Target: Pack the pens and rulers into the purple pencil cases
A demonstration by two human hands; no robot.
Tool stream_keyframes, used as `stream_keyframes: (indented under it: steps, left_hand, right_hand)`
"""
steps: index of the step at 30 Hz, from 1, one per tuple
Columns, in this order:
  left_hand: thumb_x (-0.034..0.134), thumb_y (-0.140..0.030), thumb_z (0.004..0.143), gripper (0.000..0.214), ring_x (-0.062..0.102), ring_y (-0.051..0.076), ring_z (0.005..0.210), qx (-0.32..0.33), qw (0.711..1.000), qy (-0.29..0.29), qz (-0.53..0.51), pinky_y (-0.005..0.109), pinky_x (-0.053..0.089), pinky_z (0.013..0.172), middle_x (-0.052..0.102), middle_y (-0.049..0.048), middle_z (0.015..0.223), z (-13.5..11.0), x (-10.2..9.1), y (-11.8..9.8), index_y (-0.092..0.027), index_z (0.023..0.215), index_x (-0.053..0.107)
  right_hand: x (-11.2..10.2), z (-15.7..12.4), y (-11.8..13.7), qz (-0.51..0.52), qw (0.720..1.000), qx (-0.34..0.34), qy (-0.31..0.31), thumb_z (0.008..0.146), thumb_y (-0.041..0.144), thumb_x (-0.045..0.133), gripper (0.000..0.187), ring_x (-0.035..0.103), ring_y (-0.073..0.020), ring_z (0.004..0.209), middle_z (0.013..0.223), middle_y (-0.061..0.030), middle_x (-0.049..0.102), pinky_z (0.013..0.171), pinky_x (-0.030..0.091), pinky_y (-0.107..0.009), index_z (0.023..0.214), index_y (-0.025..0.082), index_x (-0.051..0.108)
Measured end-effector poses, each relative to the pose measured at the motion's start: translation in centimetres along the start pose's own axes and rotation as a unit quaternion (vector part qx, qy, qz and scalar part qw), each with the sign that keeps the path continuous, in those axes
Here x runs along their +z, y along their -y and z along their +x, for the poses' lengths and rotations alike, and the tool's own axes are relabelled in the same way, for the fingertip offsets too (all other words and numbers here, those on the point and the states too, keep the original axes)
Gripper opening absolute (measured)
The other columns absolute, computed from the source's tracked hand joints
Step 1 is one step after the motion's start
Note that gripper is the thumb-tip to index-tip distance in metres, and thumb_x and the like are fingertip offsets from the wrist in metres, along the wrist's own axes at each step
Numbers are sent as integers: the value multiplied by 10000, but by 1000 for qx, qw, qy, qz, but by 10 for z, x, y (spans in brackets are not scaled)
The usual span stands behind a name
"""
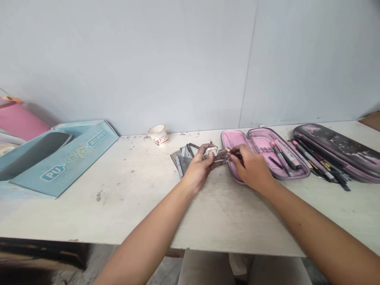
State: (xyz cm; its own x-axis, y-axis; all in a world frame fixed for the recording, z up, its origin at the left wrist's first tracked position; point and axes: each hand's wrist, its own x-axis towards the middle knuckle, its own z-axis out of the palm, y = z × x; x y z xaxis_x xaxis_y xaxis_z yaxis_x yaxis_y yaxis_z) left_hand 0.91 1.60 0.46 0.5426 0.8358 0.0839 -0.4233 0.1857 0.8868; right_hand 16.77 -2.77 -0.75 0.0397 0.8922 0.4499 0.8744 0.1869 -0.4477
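Observation:
My left hand (199, 168) pinches a small white piece (211, 151), like crumpled tissue, between thumb and forefinger; its other fingers, smudged dark, stretch to the right. Close beside them, my right hand (251, 164) grips a thin red stick with a pale tip (228, 150). Most of that stick is hidden by the fingers, so its kind is unclear. Beneath and behind the left hand lie several flat clear rulers (184, 157). An unzipped pink pencil case (226, 138) lies open behind the right hand, with markers (283, 158) in its right half.
A patterned paper cup (158, 135) stands near the wall. Farther left is a blue open box (86, 158) holding a dark object (41, 152). Loose pens and pencils (322, 164) lie beside a closed dark case (341, 148) on the right. The table's front edge (237, 251) is close to my legs.

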Motion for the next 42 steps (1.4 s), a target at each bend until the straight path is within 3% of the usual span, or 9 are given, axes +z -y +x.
stream_keyframes:
  steps: [4, 9, 16, 26, 42]
  left_hand:
    - [588, -257, 806, 227, 641, 193, 902, 0, 1000, 3, 0, 379, 449, 850, 669, 56, 916, 0, -1, 1, -195, 973, 447]
    - [598, -254, 799, 232, 640, 197, 905, 3, 1000, 7, -2, 375, 451, 844, 669, 62, 925, 0, 1, -1, -192, 964, 447]
    - [625, -298, 778, 268, 633, 205, 921, -1, 1000, 4, 11, 375, 452, 835, 665, 56, 918, 0, 0, 0, -194, 960, 459]
    - [620, -278, 780, 270, 644, 215, 900, -9, 1000, 13, 8, 382, 470, 810, 672, 66, 915, 0, -2, 0, -192, 973, 451]
    - [626, -282, 777, 271, 631, 225, 963, -10, 1000, 18, 0, 415, 465, 863, 670, 73, 961, 0, -5, 2, -184, 967, 459]
  right_hand:
    - [-1, 0, 1, -7, 1000, 6, 3, 887, 329, 360, 255, 609, -222, 794, 883, -85, 674, 648, 376, -286, 1026, 172, 506]
    - [-4, -2, 5, -17, 1000, 8, -6, 898, 285, 320, 401, 606, -222, 708, 840, -66, 680, 625, 378, -304, 1278, 189, 407]
    - [-5, -2, 3, -53, 998, -25, 16, 895, 239, 275, 491, 592, -207, 682, 955, -76, 678, 621, 393, -313, 1384, 218, 313]
    - [-4, -1, 2, -48, 998, -18, 19, 902, 286, 309, 451, 615, -235, 774, 1054, -97, 658, 658, 403, -321, 1339, 197, 375]
    - [-1, -4, 3, -18, 1000, 23, 7, 884, 310, 357, 358, 635, -239, 753, 902, -56, 699, 615, 393, -308, 1212, 176, 407]
